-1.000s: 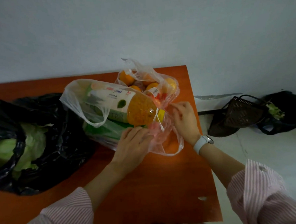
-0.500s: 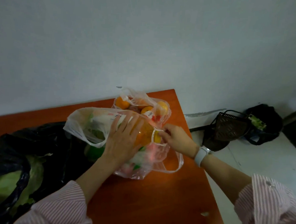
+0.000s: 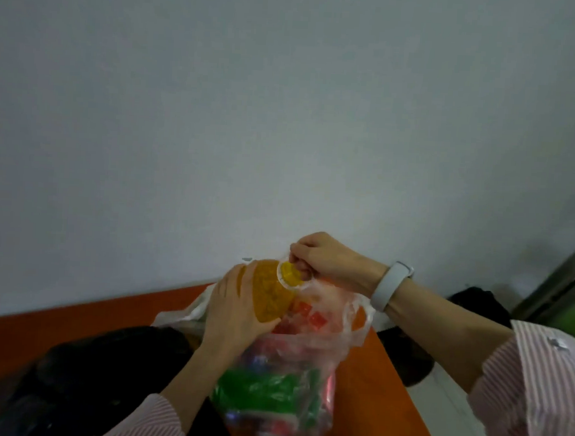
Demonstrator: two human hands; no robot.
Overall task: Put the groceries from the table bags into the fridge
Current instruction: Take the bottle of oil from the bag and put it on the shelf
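A big bottle of orange liquid [image 3: 270,293] with a yellow cap [image 3: 290,274] stands tilted up out of a clear plastic bag [image 3: 305,362] on the orange table [image 3: 363,405]. My left hand [image 3: 233,310] wraps round the bottle's shoulder. My right hand [image 3: 327,263], with a white wristband, grips the white handle ring at the bottle's neck. Green and red packets show through the clear bag below. A black bag [image 3: 81,380] lies to the left.
A grey wall fills the upper view behind the table. Dark bags [image 3: 474,304] sit on the floor beyond the table's right edge. A dark door frame with green behind it [image 3: 571,299] is at the far right.
The bottle has been raised from lying flat in the bag to upright. My right hand moved up to its neck, my left onto its shoulder. The view tilted up toward the wall.
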